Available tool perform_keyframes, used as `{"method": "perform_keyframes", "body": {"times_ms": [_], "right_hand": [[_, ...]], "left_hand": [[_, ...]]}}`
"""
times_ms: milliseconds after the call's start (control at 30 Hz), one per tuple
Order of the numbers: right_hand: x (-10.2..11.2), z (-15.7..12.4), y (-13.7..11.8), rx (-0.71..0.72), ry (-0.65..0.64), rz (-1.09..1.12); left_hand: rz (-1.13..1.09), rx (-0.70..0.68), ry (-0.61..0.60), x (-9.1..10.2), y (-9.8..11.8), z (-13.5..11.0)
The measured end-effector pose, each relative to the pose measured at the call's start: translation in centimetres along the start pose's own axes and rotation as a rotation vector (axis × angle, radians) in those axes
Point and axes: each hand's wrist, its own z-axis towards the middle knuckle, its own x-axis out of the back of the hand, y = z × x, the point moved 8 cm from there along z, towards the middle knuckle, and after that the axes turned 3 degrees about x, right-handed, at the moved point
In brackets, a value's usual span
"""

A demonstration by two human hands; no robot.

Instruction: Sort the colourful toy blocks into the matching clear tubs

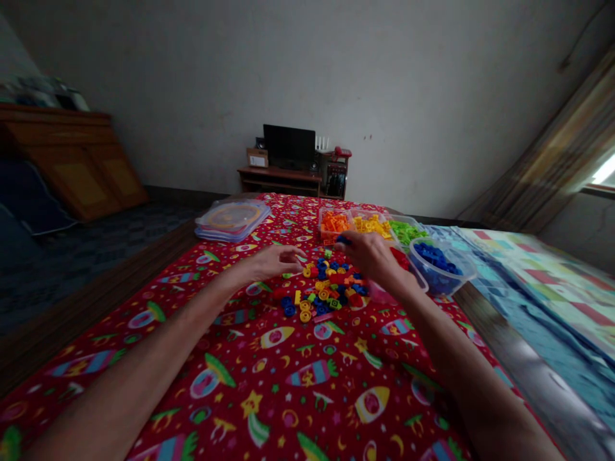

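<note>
A pile of small plastic pieces (327, 289) in blue, yellow, red, orange and green lies on a red cloth with rocket prints (269, 358). My left hand (276, 261) hovers just left of the pile, fingers curled in a pinch; what it holds is too small to name. My right hand (369, 255) is over the pile's right side, fingers closed on a small blue piece (343, 240). Behind the pile stand clear tubs of sorted pieces: orange (333, 223), yellow (371, 224), green (407, 232) and blue (436, 264).
A stack of clear tub lids (232, 219) lies at the cloth's far left. A low wooden table with a dark screen (290, 148) stands against the back wall. A wooden cabinet (72, 160) is at the left, a patterned bed cover (538, 282) at the right.
</note>
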Motion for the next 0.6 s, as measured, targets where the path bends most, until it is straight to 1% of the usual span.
{"method": "perform_keyframes", "body": {"times_ms": [67,100,133,167,233,300,367,433,500,533,600], "right_hand": [[2.6,-0.2,4.1,-0.161,0.1,-0.089],[3.6,-0.6,6.1,-0.222,0.127,-0.131],[4.4,-1.0,8.1,-0.278,0.136,-0.162],[5.1,-1.6,10.1,-0.34,0.149,-0.19],[6.1,-3.1,13.9,-0.468,0.147,-0.25],[6.5,-4.8,17.2,-0.592,0.11,-0.279],[6.4,-6.3,19.7,-0.692,0.056,-0.272],[6.1,-7.4,21.1,-0.757,0.013,-0.249],[6.3,-7.6,21.4,-0.767,0.026,-0.233],[6.5,-7.4,21.2,-0.753,0.057,-0.225],[7.0,-6.3,19.7,-0.682,0.14,-0.204]], "left_hand": [[0.239,-0.022,0.123,1.4,-0.5,0.0],[0.35,-0.032,0.169,1.9,-0.8,0.0],[0.438,-0.041,0.19,2.0,-1.0,0.1],[0.498,-0.048,0.181,1.9,-1.3,0.2],[0.549,-0.054,0.106,1.0,-2.0,0.4],[0.548,-0.062,0.037,0.3,-2.5,0.6],[0.517,-0.071,0.021,0.1,-2.6,0.7],[0.475,-0.08,0.022,0.1,-2.6,0.6],[0.463,-0.093,0.022,0.0,-2.4,0.5],[0.475,-0.097,0.022,-0.1,-2.3,0.5],[0.521,-0.092,0.015,-0.3,-2.0,0.3]]}}
